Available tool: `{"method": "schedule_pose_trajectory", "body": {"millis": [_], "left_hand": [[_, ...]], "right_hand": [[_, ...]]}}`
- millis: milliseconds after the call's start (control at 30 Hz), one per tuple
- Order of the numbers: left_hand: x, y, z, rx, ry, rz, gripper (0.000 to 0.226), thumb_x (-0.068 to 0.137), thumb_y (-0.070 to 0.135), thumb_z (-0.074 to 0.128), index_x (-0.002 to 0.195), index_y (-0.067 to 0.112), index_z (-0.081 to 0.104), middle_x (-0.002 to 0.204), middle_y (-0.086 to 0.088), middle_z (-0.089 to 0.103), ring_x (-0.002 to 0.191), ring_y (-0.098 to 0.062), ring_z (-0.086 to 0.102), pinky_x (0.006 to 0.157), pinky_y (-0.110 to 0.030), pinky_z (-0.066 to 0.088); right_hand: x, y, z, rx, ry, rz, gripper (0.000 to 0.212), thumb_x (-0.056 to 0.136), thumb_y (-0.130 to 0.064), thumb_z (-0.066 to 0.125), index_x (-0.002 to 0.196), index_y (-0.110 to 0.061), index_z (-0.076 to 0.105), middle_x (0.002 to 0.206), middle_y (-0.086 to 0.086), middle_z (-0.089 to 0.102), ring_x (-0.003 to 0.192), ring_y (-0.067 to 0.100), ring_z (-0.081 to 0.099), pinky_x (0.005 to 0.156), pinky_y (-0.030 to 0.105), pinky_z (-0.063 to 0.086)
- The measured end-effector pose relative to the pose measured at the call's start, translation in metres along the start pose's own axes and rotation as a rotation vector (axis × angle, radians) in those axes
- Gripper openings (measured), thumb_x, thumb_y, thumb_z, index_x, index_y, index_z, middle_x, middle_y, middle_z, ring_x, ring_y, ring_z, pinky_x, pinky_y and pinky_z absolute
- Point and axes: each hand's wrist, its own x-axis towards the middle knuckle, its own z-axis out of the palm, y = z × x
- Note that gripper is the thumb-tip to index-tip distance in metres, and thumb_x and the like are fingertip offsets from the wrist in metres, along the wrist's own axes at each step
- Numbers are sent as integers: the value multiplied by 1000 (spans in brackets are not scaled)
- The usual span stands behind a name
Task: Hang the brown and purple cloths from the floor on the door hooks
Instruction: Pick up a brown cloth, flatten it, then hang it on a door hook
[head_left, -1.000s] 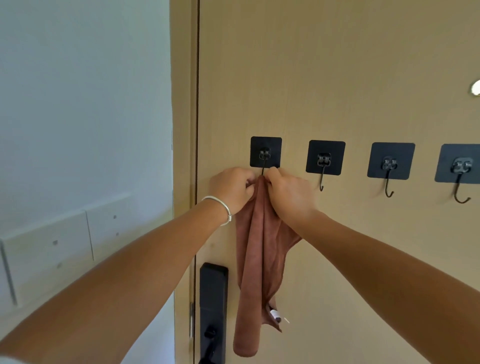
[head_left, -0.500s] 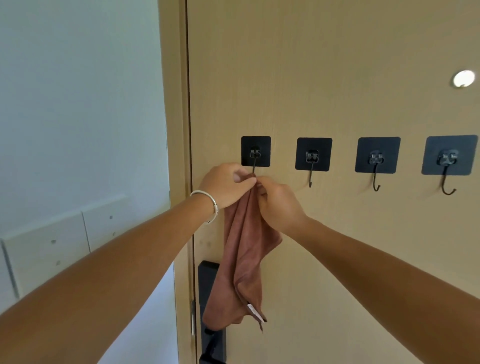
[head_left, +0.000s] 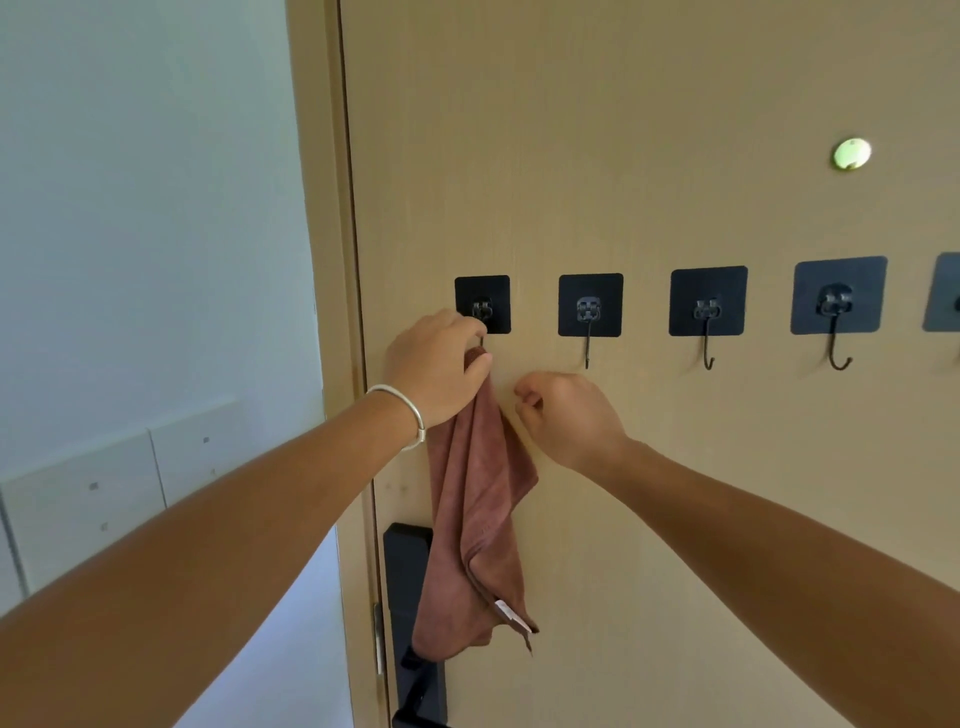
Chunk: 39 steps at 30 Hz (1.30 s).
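Brown cloth (head_left: 475, 519): hanging in loose vertical folds against the door, its top bunched at the leftmost hook and its lower end drooping over the black lock plate; a small white tag is showing near the bottom hem at about 5 o'clock of the cloth.
Leftmost hook (head_left: 482, 305): black square pad with a metal hook, sitting at 12 o'clock of the cloth; its lower tip is hiding behind the left hand, so whether the cloth is actually catching on it cannot be told.
Left hand (head_left: 436, 366): gripping the top of the cloth, fingers curling and pressing together around the bunched fabric; a silver bangle (head_left: 402, 413) is circling the wrist.
Right hand (head_left: 569, 415): hovering just beside the cloth at its 3 o'clock, not touching it, fingers curling loosely inward with thumb and forefinger nearly meeting on nothing.
Other hooks: second hook (head_left: 590, 306), third hook (head_left: 707, 302) and fourth hook (head_left: 837, 296) are running in a row toward 3 o'clock, all bare; a fifth pad is cutting off at the frame edge.
Door (head_left: 623, 156): tan wood-grain panel, carrying the hooks.
Peephole (head_left: 852, 154): shining round disc at 1 o'clock of the hooks.
Lock plate (head_left: 408, 566): black, standing at 7 o'clock of the cloth, partly covered by it.
Wall switches (head_left: 130, 483): white panels lying well apart at 9 o'clock.
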Motion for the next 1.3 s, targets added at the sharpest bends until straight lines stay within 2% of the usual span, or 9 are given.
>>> {"method": "schedule_pose_trajectory", "body": {"millis": [100,200,400,633,833,967,1067,1167,1300], "left_hand": [[1,19,-3,76,21,137,43,92,37,50,131,18,51,127,0,54,120,-22,48,99,-37,38],[-8,45,1,36,7,136,57,95,43,44,143,14,34,147,-3,38,141,-23,24,116,-44,18],[-32,106,17,-62,-90,220,65,96,52,27,151,21,11,160,-2,9,147,-20,-5,118,-49,-3],[-84,170,22,-277,-221,347,70,89,64,13,149,28,9,158,-2,12,146,-24,0,114,-57,7],[-136,220,8,-571,-365,536,72,89,65,20,149,25,21,156,-6,20,145,-24,6,113,-57,12],[-178,263,-8,-759,-427,709,72,89,65,21,148,25,25,153,-9,26,144,-27,13,111,-60,17],[-211,293,-23,-864,-496,839,73,87,67,21,148,25,26,153,-10,27,144,-28,15,111,-60,19],[-246,320,-46,-936,-585,950,76,86,71,18,150,31,19,157,-6,19,145,-22,7,114,-55,14],[-284,350,-97,-1048,-634,1101,78,82,70,17,150,33,15,157,-3,14,144,-17,2,115,-50,8]], "right_hand": [[-19,4,-17,-104,42,30,27,94,-25,53,119,-22,63,110,-1,67,95,20,62,80,35,52],[-50,12,-39,-159,94,120,35,91,-36,60,125,-30,57,120,-8,62,100,14,59,81,29,50],[-110,14,-82,-352,115,317,47,91,-41,58,135,-30,48,137,-4,50,126,17,43,105,35,38],[-212,-14,-127,-503,209,602,57,87,-47,58,139,-32,41,142,-3,42,134,17,33,110,32,26],[-313,-67,-153,-635,237,933,59,86,-56,53,139,-38,35,146,-7,36,138,16,27,114,37,25],[-375,-111,-164,-723,245,1141,60,86,-58,52,141,-40,33,149,-9,32,139,13,22,111,28,15],[-418,-152,-172,-759,292,1318,61,86,-57,53,141,-41,34,150,-10,31,141,13,21,114,33,19],[-457,-200,-179,-770,390,1474,59,84,-56,55,138,-40,40,146,-11,36,137,12,29,113,34,28],[-495,-262,-189,-861,468,1610,57,84,-48,62,137,-34,46,143,-9,41,133,11,32,111,32,29]]}}
